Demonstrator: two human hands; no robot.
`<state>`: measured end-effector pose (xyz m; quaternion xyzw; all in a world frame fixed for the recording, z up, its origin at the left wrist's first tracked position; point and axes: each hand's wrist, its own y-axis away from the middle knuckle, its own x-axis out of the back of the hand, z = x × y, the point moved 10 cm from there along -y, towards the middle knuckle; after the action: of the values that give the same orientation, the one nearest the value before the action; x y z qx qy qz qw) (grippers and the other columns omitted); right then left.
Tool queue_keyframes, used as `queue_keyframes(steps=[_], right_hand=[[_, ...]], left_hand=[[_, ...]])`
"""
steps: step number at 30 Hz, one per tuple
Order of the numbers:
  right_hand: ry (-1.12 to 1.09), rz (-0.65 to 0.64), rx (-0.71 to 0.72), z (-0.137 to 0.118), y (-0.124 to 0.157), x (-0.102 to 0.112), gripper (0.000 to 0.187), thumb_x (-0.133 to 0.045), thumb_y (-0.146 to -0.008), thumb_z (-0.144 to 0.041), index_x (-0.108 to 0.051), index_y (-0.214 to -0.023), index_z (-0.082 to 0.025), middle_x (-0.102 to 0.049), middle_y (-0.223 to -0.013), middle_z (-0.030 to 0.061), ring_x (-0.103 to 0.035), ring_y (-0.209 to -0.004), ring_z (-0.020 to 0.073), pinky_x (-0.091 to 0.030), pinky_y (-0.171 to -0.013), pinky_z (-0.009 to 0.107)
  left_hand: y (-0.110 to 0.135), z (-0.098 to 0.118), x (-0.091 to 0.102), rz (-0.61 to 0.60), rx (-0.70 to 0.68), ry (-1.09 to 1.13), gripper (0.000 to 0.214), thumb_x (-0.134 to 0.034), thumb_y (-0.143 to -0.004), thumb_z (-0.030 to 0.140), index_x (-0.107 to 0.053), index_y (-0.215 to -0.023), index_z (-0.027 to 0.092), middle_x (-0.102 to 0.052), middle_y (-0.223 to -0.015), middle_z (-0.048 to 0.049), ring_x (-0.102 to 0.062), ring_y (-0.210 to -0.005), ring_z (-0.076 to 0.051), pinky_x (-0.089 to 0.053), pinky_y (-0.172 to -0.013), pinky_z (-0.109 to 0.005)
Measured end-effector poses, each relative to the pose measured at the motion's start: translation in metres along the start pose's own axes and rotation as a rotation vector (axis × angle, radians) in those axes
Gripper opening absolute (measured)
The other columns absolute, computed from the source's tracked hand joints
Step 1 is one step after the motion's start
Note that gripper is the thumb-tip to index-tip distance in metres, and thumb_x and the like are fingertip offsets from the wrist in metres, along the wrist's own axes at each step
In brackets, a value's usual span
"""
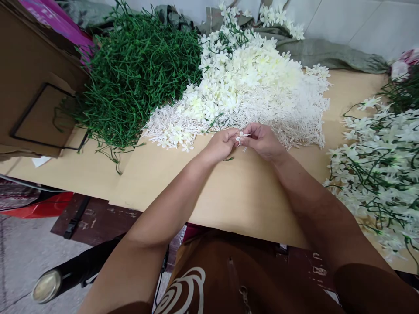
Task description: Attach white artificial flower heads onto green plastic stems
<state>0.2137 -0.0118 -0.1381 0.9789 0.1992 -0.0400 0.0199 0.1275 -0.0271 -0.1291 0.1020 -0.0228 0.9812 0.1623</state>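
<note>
My left hand [223,145] and my right hand [263,140] meet over the front part of the table, fingertips almost touching. Between them is a small white artificial flower [242,136], pinched by the thumb and fingers of my right hand. The fingers of my left hand are closed in a pinch, and a short end of a green plastic stem [228,159] shows just below them; most of it is hidden. Right behind the hands lies a heap of white artificial flower heads [252,74] with thin white stalks.
Green plastic stems [140,74] are piled at the back left, beside a cardboard box [36,78]. Flowers on green stems [386,161] lie heaped at the right. Cardboard [242,196] covers the table, and a grey-green sack [334,54] lies along the wall.
</note>
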Motion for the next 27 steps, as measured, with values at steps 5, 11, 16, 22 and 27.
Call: queue_keyframes(steps=[5,11,16,22,27], right_hand=[[-0.016,0.047,0.009,-0.005,-0.003,0.001,0.048,-0.09,-0.049,-0.049,-0.055,-0.064,-0.021,-0.064,-0.063,-0.0029,-0.062,-0.064,0.0115,-0.054,-0.067,0.028],[-0.171,0.065,-0.049,-0.009,-0.003,0.015,0.046,-0.091,-0.051,-0.042,-0.056,-0.069,-0.02,-0.063,-0.064,-0.0046,-0.064,-0.065,0.0093,-0.057,-0.07,0.026],[-0.244,0.175,-0.085,-0.015,0.002,0.039,0.033,-0.085,-0.061,-0.029,-0.054,-0.068,-0.02,-0.059,-0.062,-0.0057,-0.061,-0.062,0.0077,-0.058,-0.069,0.026],[-0.296,0.17,-0.161,-0.014,0.004,0.039,0.031,-0.083,-0.062,-0.023,-0.053,-0.066,-0.018,-0.057,-0.061,-0.0041,-0.061,-0.062,0.0077,-0.058,-0.069,0.026],[-0.153,-0.047,-0.172,-0.025,0.011,0.024,0.04,-0.086,-0.063,-0.044,-0.056,-0.067,-0.018,-0.062,-0.065,-0.0003,-0.062,-0.065,0.0114,-0.056,-0.065,0.029]], left_hand=[[-0.003,-0.002,0.006,0.05,0.006,0.101,0.041,-0.063,-0.083,0.047,-0.044,-0.06,0.019,-0.038,-0.054,0.0035,-0.034,-0.053,-0.01,-0.028,-0.053,-0.027],[-0.003,-0.001,0.006,-0.036,0.056,0.247,0.047,-0.055,-0.083,0.065,-0.058,-0.079,0.018,-0.05,-0.054,0.0027,-0.039,-0.047,-0.009,-0.03,-0.048,-0.025],[0.006,0.02,0.035,0.083,-0.078,0.127,0.056,-0.056,-0.081,0.068,-0.067,-0.105,0.019,-0.069,-0.099,-0.0075,-0.063,-0.09,-0.016,-0.048,-0.072,-0.025],[0.009,0.041,0.052,0.182,-0.281,-0.038,0.049,-0.065,-0.076,0.065,-0.071,-0.085,0.017,-0.067,-0.096,-0.0092,-0.062,-0.097,-0.019,-0.049,-0.085,-0.03],[0.006,0.022,0.068,0.263,-0.145,0.123,0.044,-0.069,-0.075,0.06,-0.064,-0.077,0.016,-0.066,-0.07,-0.0042,-0.057,-0.064,-0.012,-0.047,-0.064,-0.026]])
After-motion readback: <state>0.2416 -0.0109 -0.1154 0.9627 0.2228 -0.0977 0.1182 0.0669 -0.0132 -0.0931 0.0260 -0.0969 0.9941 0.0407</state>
